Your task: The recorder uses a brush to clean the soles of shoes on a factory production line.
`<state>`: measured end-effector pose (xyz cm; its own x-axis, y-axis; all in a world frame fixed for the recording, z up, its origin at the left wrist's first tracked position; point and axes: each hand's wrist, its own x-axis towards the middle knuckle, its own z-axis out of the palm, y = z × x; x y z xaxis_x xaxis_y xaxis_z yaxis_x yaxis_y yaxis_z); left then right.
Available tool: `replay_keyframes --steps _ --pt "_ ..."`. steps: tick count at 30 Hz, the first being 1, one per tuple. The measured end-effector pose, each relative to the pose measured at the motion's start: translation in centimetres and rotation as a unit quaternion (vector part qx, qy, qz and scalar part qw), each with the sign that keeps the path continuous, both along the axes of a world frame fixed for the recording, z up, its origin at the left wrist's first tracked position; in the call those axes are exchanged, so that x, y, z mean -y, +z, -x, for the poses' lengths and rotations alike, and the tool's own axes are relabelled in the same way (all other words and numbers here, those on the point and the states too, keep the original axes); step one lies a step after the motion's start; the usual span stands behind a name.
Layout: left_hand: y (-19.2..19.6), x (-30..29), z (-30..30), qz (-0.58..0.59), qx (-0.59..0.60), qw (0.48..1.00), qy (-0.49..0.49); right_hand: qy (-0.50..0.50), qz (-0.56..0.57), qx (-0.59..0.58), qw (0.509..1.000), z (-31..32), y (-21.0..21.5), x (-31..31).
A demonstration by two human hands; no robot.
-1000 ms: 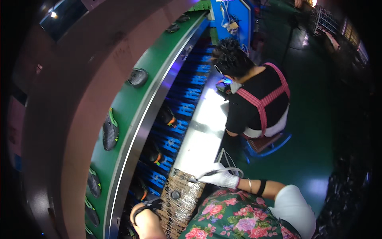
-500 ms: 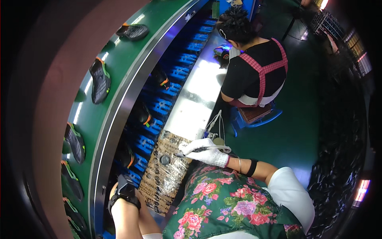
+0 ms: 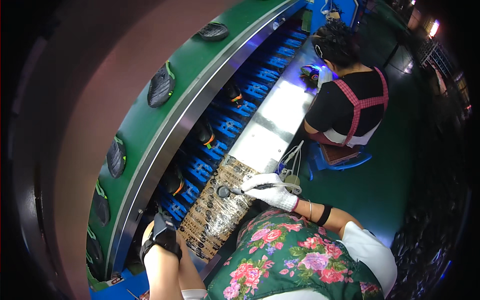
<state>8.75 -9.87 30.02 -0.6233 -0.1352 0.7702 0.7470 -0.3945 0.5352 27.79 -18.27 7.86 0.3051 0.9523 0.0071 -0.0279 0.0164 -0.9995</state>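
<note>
My right hand (image 3: 270,191), in a white knit glove, is closed around a black pen-like tool (image 3: 237,191) with a pale tube trailing from its back end. The tool's tip meets, or lies right over, a small round black piece (image 3: 223,191) on the ledge wrapped in brown paper and clear film (image 3: 212,215). My left hand (image 3: 149,231) is at the blue-slatted conveyor's near end; a black device strapped at the wrist hides its fingers. Dark shoes with orange heel loops, the nearest a black shoe (image 3: 175,181), sit among the blue slats (image 3: 201,170).
A green belt (image 3: 137,131) carries several black soles (image 3: 161,87) behind a metal rail (image 3: 170,132). Ahead right, a co-worker (image 3: 355,100) on a blue stool (image 3: 332,159) handles a shoe under violet light. Pale tubes (image 3: 299,159) hang beside the ledge.
My view has turned, so the scene sits further right. The tool's tip, apart from the round black piece before, now meets or overlaps it. The soles and shoes have shifted in view.
</note>
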Motion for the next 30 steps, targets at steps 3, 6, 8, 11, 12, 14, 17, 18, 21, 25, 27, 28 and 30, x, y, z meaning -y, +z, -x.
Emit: replay_keyframes --steps 3,6,8,11,12,14,17,18,21,25,27,28,30 --pt "-0.4 -0.4 0.2 0.0 -0.011 1.0 -0.023 0.001 0.003 0.004 1.0 -0.3 0.2 -0.4" --pt "-0.6 -0.6 0.2 0.003 -0.028 0.998 -0.047 0.002 0.0 0.006 1.0 -0.4 0.0 -0.1" --pt "-0.6 -1.0 0.0 0.0 -0.037 0.997 -0.063 -0.003 -0.022 0.013 1.0 -0.5 -0.1 -0.3" --pt "-1.0 -1.3 -0.1 0.003 -0.054 0.994 -0.091 -0.001 0.014 -0.03 0.999 -0.8 -0.4 -0.5" --pt "-1.1 -1.3 -0.2 0.005 -0.059 0.993 -0.099 -0.002 0.015 -0.018 1.0 -1.0 -0.8 -0.8" --pt "-1.3 -1.2 -0.2 0.01 -0.072 0.991 -0.114 0.006 0.007 -0.006 1.0 -1.1 -0.6 -1.2" --pt "-1.4 -1.0 0.2 0.015 -0.095 0.987 -0.126 0.016 -0.016 -0.009 1.0 -1.1 -0.5 -1.1" --pt "-1.4 -1.1 0.5 0.015 -0.105 0.986 -0.127 0.011 -0.012 -0.009 1.0 -1.4 -0.6 -1.0" --pt "-1.5 -1.1 1.2 0.019 -0.127 0.981 -0.143 0.008 0.047 0.011 0.999 -1.9 -0.4 -1.1" --pt "-2.0 -1.9 0.1 0.014 -0.132 0.973 -0.187 0.026 0.008 -0.024 0.999 -1.7 -1.0 -2.0" --pt "-2.3 -2.4 -0.5 0.01 -0.133 0.968 -0.214 0.024 0.005 -0.016 1.0 -2.2 -1.5 -1.8" --pt "-2.5 -2.7 -0.7 0.01 -0.135 0.964 -0.228 0.025 -0.006 0.009 1.0 -2.4 -1.0 -1.7" --pt "-3.0 -3.3 -1.3 0.007 -0.135 0.957 -0.258 0.021 0.017 0.007 1.0 -2.8 -0.8 -2.0"
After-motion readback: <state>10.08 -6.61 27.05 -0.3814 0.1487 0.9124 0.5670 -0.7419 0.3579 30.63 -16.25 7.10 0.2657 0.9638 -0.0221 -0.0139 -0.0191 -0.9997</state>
